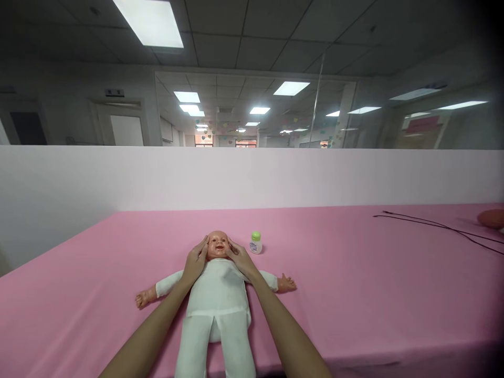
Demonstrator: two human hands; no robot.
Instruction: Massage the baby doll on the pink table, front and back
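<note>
A baby doll in white cloth lies on its back, its arms spread and its head towards the far side. My left hand rests along one side of the doll's head, fingers stretched out and touching near the temple. Against the other side of the head lies my right hand, its fingers also extended and flat on the cheek and temple. The doll's face shows between both hands. Just right of the head stands a small clear bottle with a green cap, upright and apart from my right hand.
A pink sheet covers the table. Two thin dark cords lie at the far right, near a rounded brownish-orange object cut off by the view's edge. A low white partition runs behind the table, with glass above it.
</note>
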